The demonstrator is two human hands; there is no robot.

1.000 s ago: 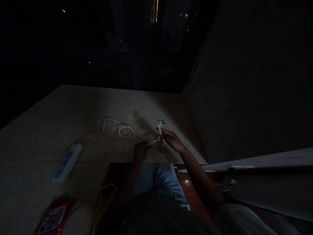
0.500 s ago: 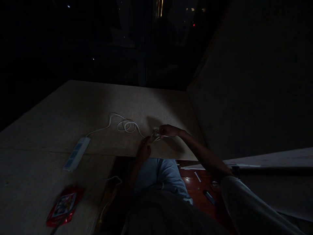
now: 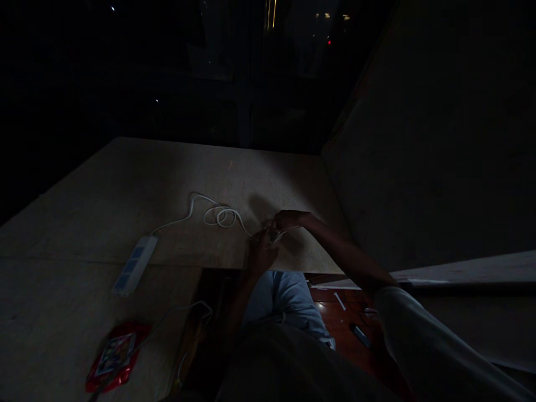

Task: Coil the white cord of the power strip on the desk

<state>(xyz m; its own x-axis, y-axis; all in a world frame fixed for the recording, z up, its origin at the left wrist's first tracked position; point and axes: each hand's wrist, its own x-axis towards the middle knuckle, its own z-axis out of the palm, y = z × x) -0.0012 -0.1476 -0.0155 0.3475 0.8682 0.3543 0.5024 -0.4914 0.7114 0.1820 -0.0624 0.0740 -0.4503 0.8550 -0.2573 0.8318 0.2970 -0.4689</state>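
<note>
In dim light both my hands meet over a bunched part of a white power cord near the table's front edge. My left hand is closed on the cord from below. My right hand pinches the same bundle from the right and above, its fingertips close to the left ones. A short end of cord sticks out to the right under it. Leftward the cord runs in loose loops to a white power strip with blue panels. Shadow hides the detail between my fingers.
A red packet lies on the table at the lower left, with a thin cable over it. A wall bounds the right side. Below, a small dark object and a white strip lie on the reddish floor.
My left hand has moved right and slightly up, closer to my right hand at the bundle. The whole view has shifted slightly; the power strip and packet lie as before.
</note>
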